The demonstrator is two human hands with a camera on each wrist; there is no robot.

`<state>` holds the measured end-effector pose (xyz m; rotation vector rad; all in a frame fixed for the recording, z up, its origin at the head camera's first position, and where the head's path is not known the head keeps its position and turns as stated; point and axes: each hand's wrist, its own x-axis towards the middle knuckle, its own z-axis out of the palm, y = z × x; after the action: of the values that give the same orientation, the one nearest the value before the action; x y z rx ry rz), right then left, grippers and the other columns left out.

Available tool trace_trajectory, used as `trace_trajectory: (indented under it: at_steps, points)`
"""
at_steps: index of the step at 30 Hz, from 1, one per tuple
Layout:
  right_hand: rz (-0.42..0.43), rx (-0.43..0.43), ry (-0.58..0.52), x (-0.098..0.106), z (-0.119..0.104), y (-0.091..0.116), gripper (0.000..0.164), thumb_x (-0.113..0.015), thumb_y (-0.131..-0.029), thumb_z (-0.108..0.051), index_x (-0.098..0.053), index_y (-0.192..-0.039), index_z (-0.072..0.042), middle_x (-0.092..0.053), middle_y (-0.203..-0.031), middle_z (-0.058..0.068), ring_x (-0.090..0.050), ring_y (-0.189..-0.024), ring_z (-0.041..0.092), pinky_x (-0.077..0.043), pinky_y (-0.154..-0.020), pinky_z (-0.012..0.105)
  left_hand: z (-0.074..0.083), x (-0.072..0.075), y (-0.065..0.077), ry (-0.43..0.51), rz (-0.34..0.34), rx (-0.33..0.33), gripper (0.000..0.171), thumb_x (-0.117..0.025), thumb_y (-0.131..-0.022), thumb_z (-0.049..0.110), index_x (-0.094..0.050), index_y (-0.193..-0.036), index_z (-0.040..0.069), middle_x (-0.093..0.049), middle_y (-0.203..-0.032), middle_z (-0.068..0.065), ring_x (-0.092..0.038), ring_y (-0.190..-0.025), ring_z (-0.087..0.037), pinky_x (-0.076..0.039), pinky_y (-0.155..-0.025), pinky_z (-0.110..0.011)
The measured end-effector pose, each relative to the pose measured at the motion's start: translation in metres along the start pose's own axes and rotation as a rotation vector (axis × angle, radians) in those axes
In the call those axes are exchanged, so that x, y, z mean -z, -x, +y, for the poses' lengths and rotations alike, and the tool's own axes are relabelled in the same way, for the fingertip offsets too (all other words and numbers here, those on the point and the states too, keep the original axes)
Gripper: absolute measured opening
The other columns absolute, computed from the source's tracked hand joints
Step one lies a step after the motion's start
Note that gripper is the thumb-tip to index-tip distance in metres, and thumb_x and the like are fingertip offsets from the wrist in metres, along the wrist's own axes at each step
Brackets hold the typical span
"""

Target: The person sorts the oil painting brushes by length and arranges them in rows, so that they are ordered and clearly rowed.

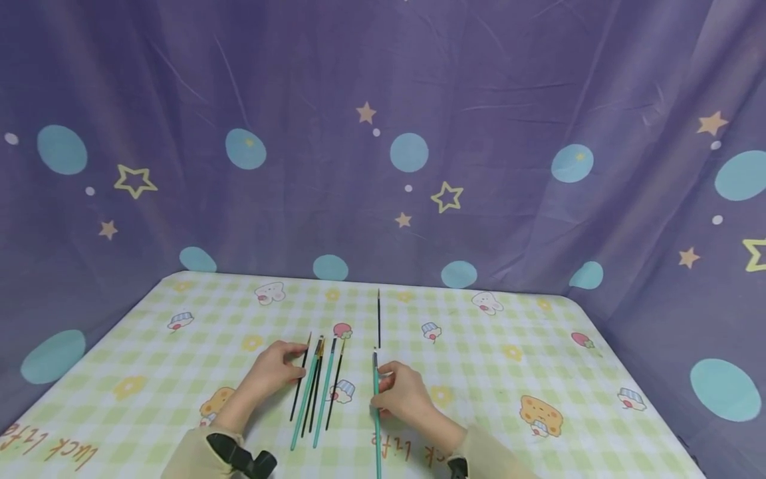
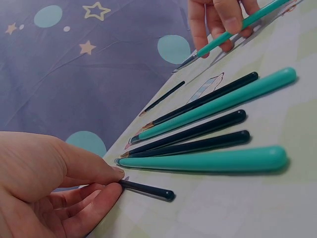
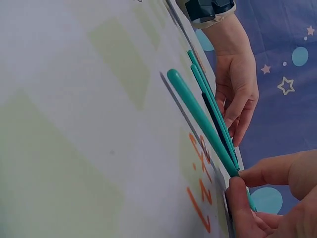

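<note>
My left hand (image 1: 275,369) pinches a slim black paintbrush (image 2: 148,190) at the left end of a loose row, its dark rounded handle end sticking out past the fingertips. To its right lie a teal paintbrush (image 1: 297,429), two black paintbrushes, a second teal paintbrush (image 1: 320,416) and another black paintbrush (image 1: 334,389), all pointing away from me. Further right, my right hand (image 1: 407,392) grips a longer teal paintbrush (image 3: 198,111) between thumb and fingers. In the right wrist view its handle is tilted, with a shadow on the cloth beside it.
Another black paintbrush (image 1: 379,322) lies by itself beyond the right hand, bristles toward the back. A green-and-white checked tablecloth (image 1: 479,359) with cartoon prints covers the table. Behind it hangs a purple curtain (image 1: 509,233) with stars and blue ovals.
</note>
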<state>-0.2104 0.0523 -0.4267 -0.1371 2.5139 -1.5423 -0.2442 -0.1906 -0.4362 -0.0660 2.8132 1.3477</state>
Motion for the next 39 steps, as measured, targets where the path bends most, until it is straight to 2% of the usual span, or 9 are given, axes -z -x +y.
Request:
trace_trajectory:
  at_steps: [15, 26, 39]
  points:
    - [0.065, -0.037, 0.044, -0.0053, 0.0001, 0.0057, 0.049, -0.071, -0.064, 0.004, -0.056, -0.11, 0.004, -0.054, -0.078, 0.005, -0.056, -0.052, 0.011, -0.051, -0.046, 0.021, -0.0002, 0.0002, 0.0001, -0.025, -0.006, -0.006, 0.049, -0.066, -0.075, 0.002, -0.055, -0.122, 0.0, -0.05, -0.11, -0.016, -0.051, -0.078, -0.019, -0.05, -0.059, -0.025]
    - [0.068, 0.021, 0.146, -0.0072, 0.0001, 0.0064, 0.046, -0.072, -0.066, -0.001, -0.057, -0.109, 0.005, -0.053, -0.074, 0.002, -0.054, -0.046, 0.009, -0.044, -0.043, 0.021, 0.0004, 0.0002, -0.0006, 0.003, -0.012, -0.008, 0.049, -0.066, -0.074, 0.001, -0.055, -0.122, -0.001, -0.049, -0.109, -0.016, -0.052, -0.075, -0.018, -0.051, -0.059, -0.025]
    - [0.058, 0.05, 0.123, -0.0075, 0.0017, 0.0068, 0.047, -0.07, -0.068, 0.002, -0.055, -0.112, 0.009, -0.053, -0.075, 0.003, -0.053, -0.048, 0.009, -0.047, -0.043, 0.019, 0.0013, 0.0014, 0.0003, 0.011, -0.011, -0.01, 0.047, -0.066, -0.074, 0.001, -0.056, -0.121, -0.001, -0.05, -0.109, -0.017, -0.052, -0.077, -0.018, -0.052, -0.059, -0.025]
